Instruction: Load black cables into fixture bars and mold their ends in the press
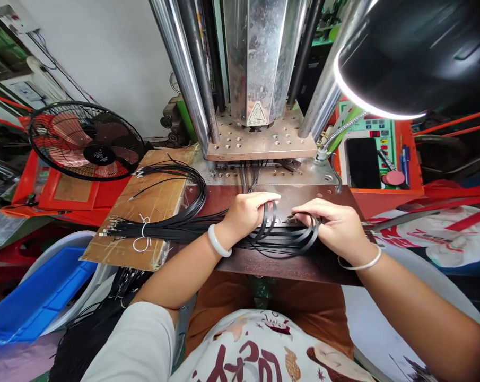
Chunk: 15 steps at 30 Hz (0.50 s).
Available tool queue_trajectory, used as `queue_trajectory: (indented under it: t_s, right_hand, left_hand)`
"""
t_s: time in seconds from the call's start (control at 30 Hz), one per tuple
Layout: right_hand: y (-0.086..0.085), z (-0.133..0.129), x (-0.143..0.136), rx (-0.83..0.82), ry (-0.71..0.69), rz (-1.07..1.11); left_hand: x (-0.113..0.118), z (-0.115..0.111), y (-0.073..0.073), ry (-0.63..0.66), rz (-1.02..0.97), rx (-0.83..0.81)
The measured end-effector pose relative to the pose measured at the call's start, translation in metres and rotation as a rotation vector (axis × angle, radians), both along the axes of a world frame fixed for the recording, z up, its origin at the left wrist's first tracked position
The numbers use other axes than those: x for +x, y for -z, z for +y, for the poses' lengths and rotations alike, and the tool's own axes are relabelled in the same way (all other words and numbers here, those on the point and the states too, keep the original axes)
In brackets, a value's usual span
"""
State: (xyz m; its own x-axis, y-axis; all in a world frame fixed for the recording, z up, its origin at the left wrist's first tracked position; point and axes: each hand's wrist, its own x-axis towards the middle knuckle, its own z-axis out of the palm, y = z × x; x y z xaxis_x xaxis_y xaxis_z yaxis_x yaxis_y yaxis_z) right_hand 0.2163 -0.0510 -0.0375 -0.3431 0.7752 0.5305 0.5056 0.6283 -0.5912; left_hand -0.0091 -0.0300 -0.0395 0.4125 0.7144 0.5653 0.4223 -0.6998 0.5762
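Note:
Thin black cables [195,227] lie in a bundle across the dark work board, tied with a white cord [143,233] near their metal-tipped left ends. My left hand [248,213] is closed in a pinch around black cables that loop down beside its fingers. To its right, my right hand [337,225] pinches looped cables between thumb and fingers, just above the board. Small silvery ends show between the two hands. A second curved bunch of cables [200,183] arches from the cardboard to the main bundle.
Ahead stands a metal press with a drilled plate [259,140] and thick columns. A black lamp [415,58] hangs at upper right, above an orange control box [409,183] with a phone [365,163]. Cardboard [160,193], a fan [88,140] and a blue tray [36,297] are at left.

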Motion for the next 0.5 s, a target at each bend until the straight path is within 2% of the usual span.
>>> queue_trajectory:
  t_s: [0.1,0.17,0.33,0.4,0.5]
  right_hand:
    - [0.001,-0.002,-0.005,-0.034,-0.103,0.009]
    - [0.002,-0.002,-0.007,-0.034,-0.134,-0.018]
    - [0.004,-0.001,-0.006,0.041,-0.139,-0.090]
    - [0.004,-0.001,-0.005,0.049,-0.168,-0.087]
    - [0.004,-0.002,-0.006,0.053,-0.163,-0.092]
  left_hand:
    - [0.001,0.009,0.005,0.032,0.148,-0.119]
    - [0.001,0.010,0.006,0.036,0.220,-0.115]
    - [0.000,0.001,0.001,0.129,0.084,-0.113]
    - [0.000,-0.002,0.001,0.160,0.079,-0.129]
    - [0.001,-0.004,0.003,0.140,0.130,-0.087]
